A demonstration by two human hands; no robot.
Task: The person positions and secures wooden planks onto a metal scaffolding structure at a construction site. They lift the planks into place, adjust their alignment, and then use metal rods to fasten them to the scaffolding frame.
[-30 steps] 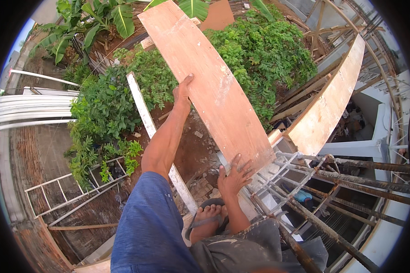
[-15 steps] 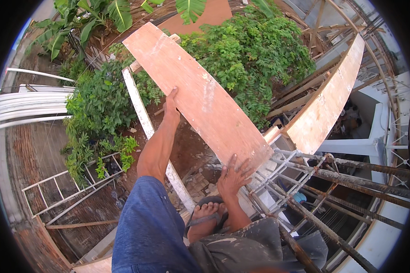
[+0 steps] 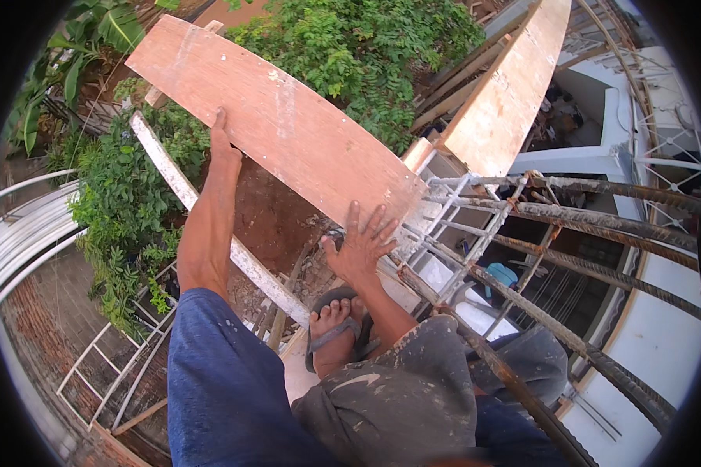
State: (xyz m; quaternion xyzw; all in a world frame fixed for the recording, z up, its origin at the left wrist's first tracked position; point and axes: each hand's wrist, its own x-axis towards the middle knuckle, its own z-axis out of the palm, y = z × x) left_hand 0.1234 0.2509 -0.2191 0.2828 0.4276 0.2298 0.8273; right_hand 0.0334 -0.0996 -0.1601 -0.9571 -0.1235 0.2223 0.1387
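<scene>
A long plywood board (image 3: 288,117) with pale smears and nail heads stretches from the upper left to the rebar cage. My left hand (image 3: 224,144) grips its near-side edge, a digit on top and the other fingers hidden underneath. My right hand (image 3: 364,245) lies with spread fingers on the near corner of the board, beside the rebar cage (image 3: 459,226). A wooden batten (image 3: 157,95) shows beyond the board's left edge. Below my left forearm runs a narrow paint-spattered white bar (image 3: 253,265).
A second plywood panel (image 3: 506,93) rises at the right. Thick rebars (image 3: 607,222) jut out to the right. My sandalled foot (image 3: 336,331) stands high above the ground. Green bushes (image 3: 350,62), white pipes (image 3: 39,233) and a white metal frame (image 3: 105,373) lie below.
My view has swung, so the board and cage now appear farther left and up. My right hand's fingers have spread wider; both hands stay on the board.
</scene>
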